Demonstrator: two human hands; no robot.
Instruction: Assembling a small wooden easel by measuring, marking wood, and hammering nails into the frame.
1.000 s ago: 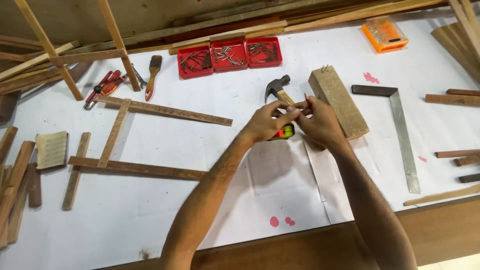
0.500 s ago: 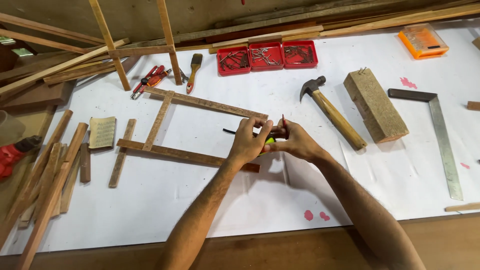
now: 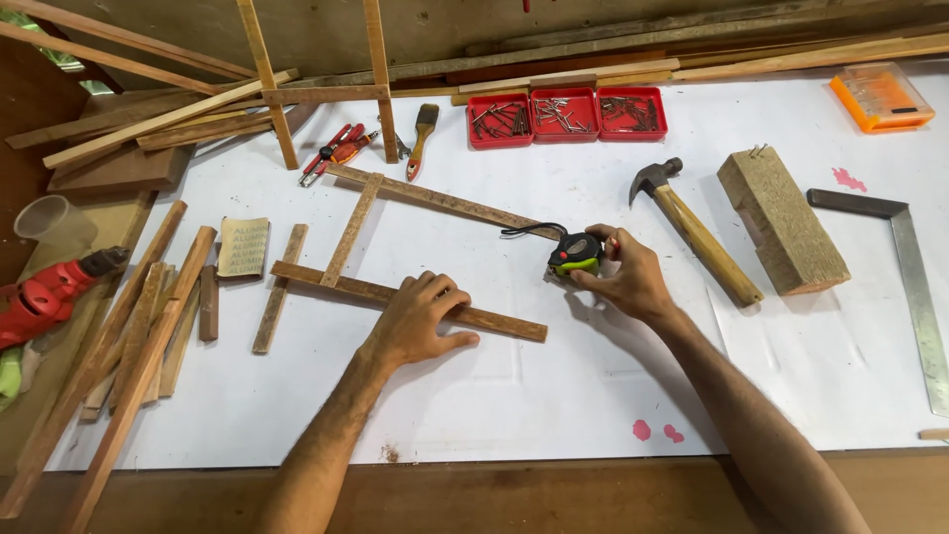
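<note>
My right hand (image 3: 630,277) grips a green and black tape measure (image 3: 574,252) with a black wrist strap, low over the white-covered bench (image 3: 514,396). My left hand (image 3: 417,321) lies flat, fingers spread, on the lower slat (image 3: 395,295) of a frame of thin wooden slats. That frame has an upper slanted slat (image 3: 435,201) and a cross slat (image 3: 351,229) joining the two. The tape measure is just right of the frame's open end.
A hammer (image 3: 692,229), a wood block (image 3: 781,220) and a steel square (image 3: 909,287) lie to the right. Three red trays of nails (image 3: 565,114), a brush (image 3: 422,133), red pliers (image 3: 338,151), an orange box (image 3: 880,97), loose slats (image 3: 129,336) and a red drill (image 3: 49,292) surround the frame.
My hands have separated: the left dropped from the tape measure onto the lower slat, while the right kept hold of the tape measure. The view has shifted left.
</note>
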